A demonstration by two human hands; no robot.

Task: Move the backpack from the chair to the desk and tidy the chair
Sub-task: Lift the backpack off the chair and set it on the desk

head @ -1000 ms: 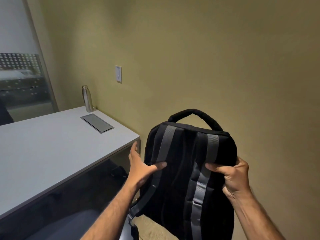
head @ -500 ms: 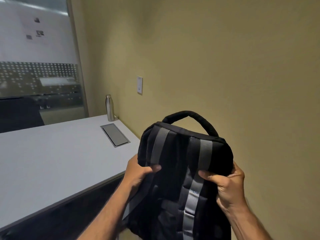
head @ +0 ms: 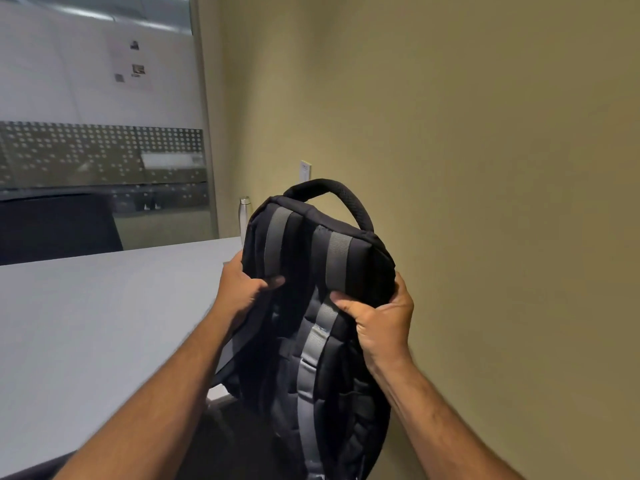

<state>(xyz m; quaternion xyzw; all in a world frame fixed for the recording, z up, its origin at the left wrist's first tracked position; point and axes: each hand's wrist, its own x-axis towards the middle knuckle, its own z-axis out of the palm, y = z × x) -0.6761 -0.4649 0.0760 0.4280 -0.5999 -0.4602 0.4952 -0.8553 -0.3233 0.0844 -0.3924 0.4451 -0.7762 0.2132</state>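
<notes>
Holding backpack (head: 313, 317) aloft at table (head: 104, 323) right edge, not yet set down. Left hand (head: 242, 292) and right hand (head: 379, 322) each clamp its upper sides. Chair unseen; tidying presumably left.

Our office room: white desk (head: 86, 323), frosted dotted glass partition (head: 100, 154), wall switch (head: 305, 170), olive wall (head: 485, 168).

Both forearms are bare to the frame edge, no sleeves showing, and the hands (head: 381, 323) are bare too.
</notes>
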